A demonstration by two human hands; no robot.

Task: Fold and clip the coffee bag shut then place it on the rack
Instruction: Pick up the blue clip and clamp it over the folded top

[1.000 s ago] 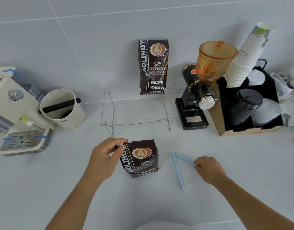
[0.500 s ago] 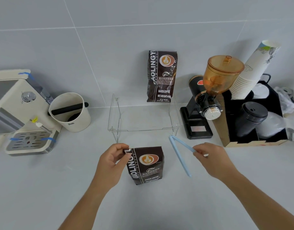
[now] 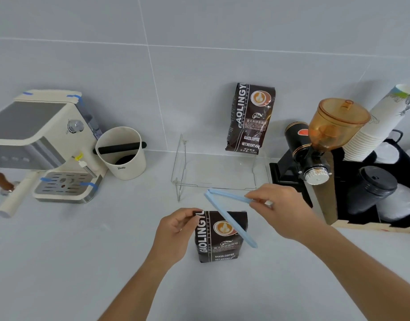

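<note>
Head view: lifted off the tabletop [image 3: 60, 262] since a second ago, blue clip [image 3: 230, 218], now splayed open above coffee bag [image 3: 219, 237], pinched in right hand [image 3: 278, 209]. Left hand [image 3: 176, 230] pinching folded top corner, bag upright before clear rack [image 3: 219, 172]. Clipping imminent. Fold itself hidden behind fingers.

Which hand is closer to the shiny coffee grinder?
The right. The right hand, holding the blue clip, is just in front of the coffee grinder. The left hand is farther away, pinching the top corner of the coffee bag.
</note>
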